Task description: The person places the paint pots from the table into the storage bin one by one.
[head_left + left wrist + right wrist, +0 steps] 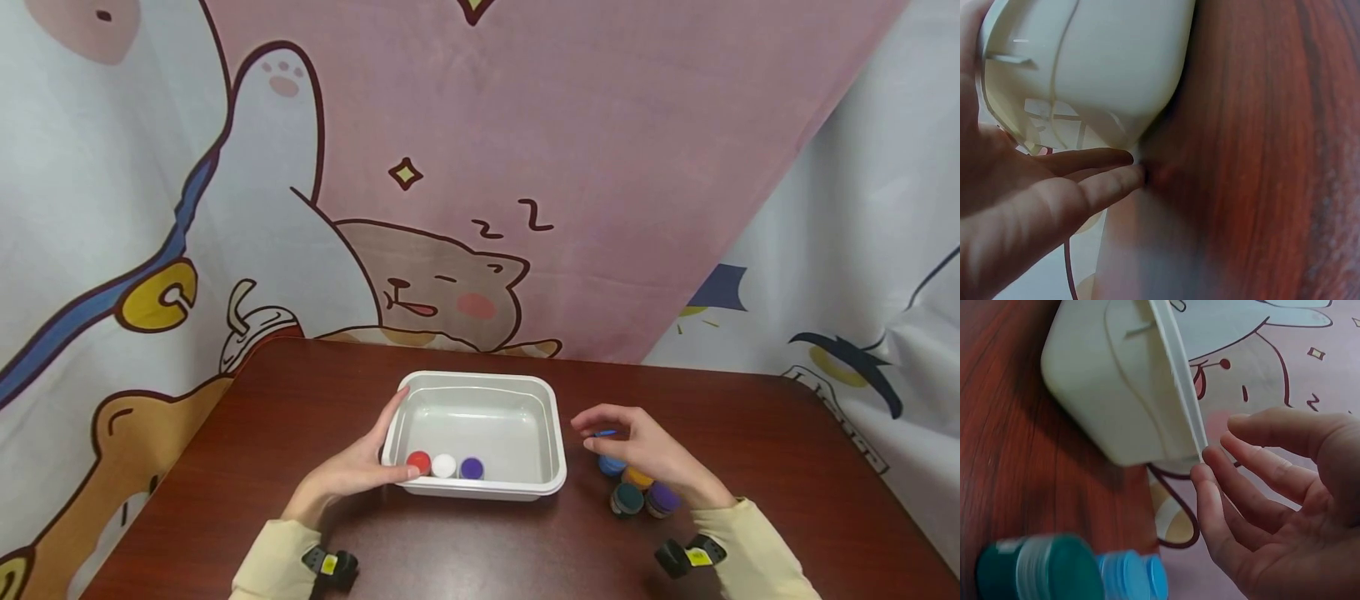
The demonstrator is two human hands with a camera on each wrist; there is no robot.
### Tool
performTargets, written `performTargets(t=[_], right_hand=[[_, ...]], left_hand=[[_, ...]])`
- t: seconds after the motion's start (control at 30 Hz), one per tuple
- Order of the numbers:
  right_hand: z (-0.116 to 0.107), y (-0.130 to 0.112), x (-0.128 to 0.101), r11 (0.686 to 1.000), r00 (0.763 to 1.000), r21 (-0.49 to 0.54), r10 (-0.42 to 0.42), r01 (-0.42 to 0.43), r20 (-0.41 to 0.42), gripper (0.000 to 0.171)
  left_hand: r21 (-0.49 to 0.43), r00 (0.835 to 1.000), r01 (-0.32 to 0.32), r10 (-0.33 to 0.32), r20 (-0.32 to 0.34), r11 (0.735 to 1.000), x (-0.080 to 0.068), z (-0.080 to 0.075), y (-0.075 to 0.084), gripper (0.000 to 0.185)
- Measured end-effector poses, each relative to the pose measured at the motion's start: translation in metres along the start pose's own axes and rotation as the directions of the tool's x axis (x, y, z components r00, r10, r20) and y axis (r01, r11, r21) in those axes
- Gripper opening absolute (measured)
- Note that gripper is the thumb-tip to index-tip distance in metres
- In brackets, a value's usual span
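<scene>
Dark wood table (750, 467), cartoon-print cloth (525, 125) hung behind it. Near the front edge sits a white plastic tray (551, 417), rectangular, shallow, open side up.

Left hand (352, 471) lies against the tray's left wall, thumb hooked over the rim near the front corner, fingers along the outside. Looks like a steadying hold, keeping the tray from sliding. The left wrist view shows the fingers (1094, 181) straight and close together, tips down at the table where the tray's corner meets it. Pressing rather than gripping, as far as can be judged.

Right hand (645, 454) hovers over the table just right of the tray, palm down. Fingers (1235, 487) loosely spread and slightly bent; the right wrist view shows nothing between them. Fingertips near the tray's rim, not plainly touching it.

Inside the tray, along the front wall, three small pots in a row: red-lidded pot (418, 462), white-lidded pot (444, 465), purple-lidded pot (471, 467), touching or nearly so.

Outside, under and just beside the right hand, a tight cluster: blue pot (611, 464), orange pot (639, 478) mostly hidden by the hand, dark green pot (626, 499), purple pot (663, 498). They sit within easy reach of that hand. Contents cannot be told.
</scene>
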State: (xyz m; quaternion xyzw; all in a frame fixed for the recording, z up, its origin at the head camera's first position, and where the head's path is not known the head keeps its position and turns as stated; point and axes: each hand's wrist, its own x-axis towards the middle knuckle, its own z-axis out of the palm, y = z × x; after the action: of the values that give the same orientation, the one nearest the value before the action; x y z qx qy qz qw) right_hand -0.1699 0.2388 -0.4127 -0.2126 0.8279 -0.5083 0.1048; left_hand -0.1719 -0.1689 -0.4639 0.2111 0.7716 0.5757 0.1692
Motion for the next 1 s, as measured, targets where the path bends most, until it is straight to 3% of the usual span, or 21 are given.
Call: performTargets(t=[0.3,0.67,0.83,1.0], right_hand=[[-0.02,0.013,-0.015,0.992,0.992,-0.032,0.117,-0.119,-0.056,0.027],[-0.042,0.035,-0.03,0.987,0.978,0.023,0.158,-0.156,-0.137,0.031],[-0.05,0.048,-0.035,0.991,0.973,0.011,0.134,-0.134,-0.186,0.03],[-0.056,0.061,-0.037,0.986,0.963,0.0,0.165,-0.169,-0.212,0.035]], left_hand=[[-0.003,1.0,-0.019,0.019,0.008,1.0,0.0,0.0,-0.002,0.11],[-0.011,1.0,-0.026,0.026,0.016,1.0,0.0,-0.001,-0.002,0.11],[-0.001,1.0,-0.012,0.012,0.018,1.0,0.0,-0.001,-0.002,0.11],[0.006,1.0,-0.007,0.007,0.017,1.0,0.001,-0.001,-0.002,0.111]])
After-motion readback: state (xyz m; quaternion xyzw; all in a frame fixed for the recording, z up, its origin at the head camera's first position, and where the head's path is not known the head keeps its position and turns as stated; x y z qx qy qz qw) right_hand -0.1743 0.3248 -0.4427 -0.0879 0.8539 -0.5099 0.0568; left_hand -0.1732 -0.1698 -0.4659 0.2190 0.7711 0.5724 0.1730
